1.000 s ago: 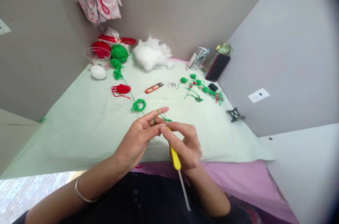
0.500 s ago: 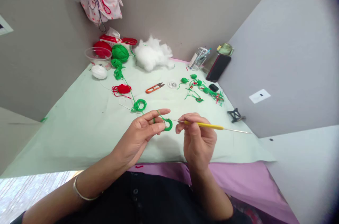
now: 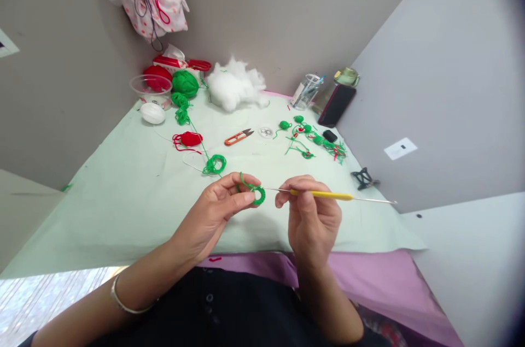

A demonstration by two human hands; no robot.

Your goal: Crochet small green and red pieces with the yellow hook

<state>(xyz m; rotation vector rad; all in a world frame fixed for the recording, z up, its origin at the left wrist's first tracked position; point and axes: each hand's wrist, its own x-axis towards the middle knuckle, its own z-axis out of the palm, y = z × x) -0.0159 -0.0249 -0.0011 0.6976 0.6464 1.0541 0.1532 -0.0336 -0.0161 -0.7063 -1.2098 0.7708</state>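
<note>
Between thumb and fingers, my left hand (image 3: 223,199) pinches a small green crochet ring (image 3: 260,197), and green yarn loops over its index finger. My right hand (image 3: 312,216) grips a crochet hook (image 3: 324,194) by its yellow handle, pen-like. The hook's thin metal shaft reaches left to the top of the ring; whether its tip sits inside a stitch is too small to tell. From the left hand the yarn runs back to a loose green coil (image 3: 216,164) on the table.
Orange thread snips (image 3: 239,137), red yarn (image 3: 191,139) and small green crocheted pieces (image 3: 318,140) lie beyond my hands. White stuffing (image 3: 235,84), a green yarn ball (image 3: 185,83) and a clear tub (image 3: 151,90) stand at the back. A phone (image 3: 337,105) leans at the right.
My right hand and the hook have shifted slightly right, away from the left hand. The ring in my left hand has moved slightly down and turned a little.
</note>
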